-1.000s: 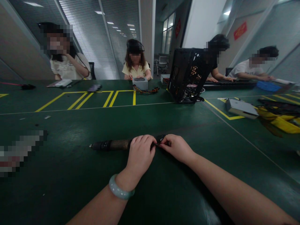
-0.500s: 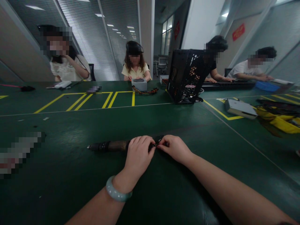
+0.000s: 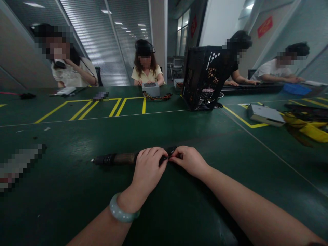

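A dark rod-shaped tool [image 3: 124, 158] lies sideways on the green table, with a pointed metal tip on its left and a brown section behind it. My left hand [image 3: 150, 164] is closed over the rod's right part, fingers draped across the top. Close against it, my right hand [image 3: 188, 159] pinches something small and dark at the rod near my left thumb. My palms and fingers hide most of that part, so the pinched piece cannot be made out. A dark end of the rod shows just above my right fingertips.
Across the table [image 3: 102, 212] stand a black computer case [image 3: 200, 78] and a grey power supply unit [image 3: 150, 89] with cables. A grey box [image 3: 265, 114] and a yellow bag [image 3: 314, 128] lie at right. Several people sit opposite, one with a cup [image 3: 60, 63] raised.
The view has shifted slightly, and the rod and my left hand appear a little further left. Both hands keep their grips. The person at far left has tilted the cup.
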Action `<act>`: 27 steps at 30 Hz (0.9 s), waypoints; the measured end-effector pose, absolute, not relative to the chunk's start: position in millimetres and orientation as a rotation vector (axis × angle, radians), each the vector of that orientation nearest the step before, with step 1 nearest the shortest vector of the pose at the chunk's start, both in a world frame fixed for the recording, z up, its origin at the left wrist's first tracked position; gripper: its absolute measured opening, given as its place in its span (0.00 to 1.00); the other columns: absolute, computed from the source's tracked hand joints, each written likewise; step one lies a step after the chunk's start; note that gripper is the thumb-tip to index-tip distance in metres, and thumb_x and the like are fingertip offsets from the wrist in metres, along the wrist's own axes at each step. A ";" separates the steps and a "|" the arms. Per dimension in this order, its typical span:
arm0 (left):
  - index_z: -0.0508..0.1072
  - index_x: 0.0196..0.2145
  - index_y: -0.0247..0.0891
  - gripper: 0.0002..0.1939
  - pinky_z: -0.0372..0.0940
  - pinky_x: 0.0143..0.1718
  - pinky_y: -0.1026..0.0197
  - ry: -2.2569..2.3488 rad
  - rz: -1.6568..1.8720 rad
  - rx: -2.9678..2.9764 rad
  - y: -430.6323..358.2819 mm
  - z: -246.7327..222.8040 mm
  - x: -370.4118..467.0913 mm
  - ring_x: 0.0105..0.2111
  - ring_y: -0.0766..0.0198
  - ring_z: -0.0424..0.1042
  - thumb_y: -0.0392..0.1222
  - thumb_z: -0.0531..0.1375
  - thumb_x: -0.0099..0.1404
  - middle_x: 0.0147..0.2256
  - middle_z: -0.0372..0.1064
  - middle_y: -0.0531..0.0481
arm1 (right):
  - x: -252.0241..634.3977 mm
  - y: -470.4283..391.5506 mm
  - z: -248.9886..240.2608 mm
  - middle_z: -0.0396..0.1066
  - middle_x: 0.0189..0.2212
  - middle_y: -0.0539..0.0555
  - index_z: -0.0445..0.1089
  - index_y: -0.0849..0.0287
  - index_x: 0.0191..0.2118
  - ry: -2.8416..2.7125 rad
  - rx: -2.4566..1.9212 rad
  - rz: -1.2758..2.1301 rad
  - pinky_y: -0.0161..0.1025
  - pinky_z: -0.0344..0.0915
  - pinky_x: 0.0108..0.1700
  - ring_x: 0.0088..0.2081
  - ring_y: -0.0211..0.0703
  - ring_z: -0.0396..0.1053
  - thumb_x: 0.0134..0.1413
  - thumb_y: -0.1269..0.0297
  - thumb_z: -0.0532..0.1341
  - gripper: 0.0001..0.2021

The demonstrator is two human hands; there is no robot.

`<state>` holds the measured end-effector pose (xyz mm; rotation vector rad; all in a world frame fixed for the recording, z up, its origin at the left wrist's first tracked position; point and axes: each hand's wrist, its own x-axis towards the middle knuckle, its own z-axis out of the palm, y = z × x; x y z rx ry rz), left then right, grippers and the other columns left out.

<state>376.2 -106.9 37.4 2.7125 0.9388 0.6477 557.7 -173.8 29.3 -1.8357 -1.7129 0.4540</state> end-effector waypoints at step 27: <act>0.72 0.39 0.47 0.06 0.59 0.47 0.48 0.943 0.597 2.749 -108.0 42.1 376.8 0.46 0.54 0.67 0.38 0.59 0.64 0.44 0.70 0.53 | 558.2 -177.7 32.5 0.72 0.31 0.48 0.74 0.55 0.34 -1.767 -1.815 0.457 0.34 0.59 0.32 0.31 0.37 0.67 0.56 0.63 0.64 0.03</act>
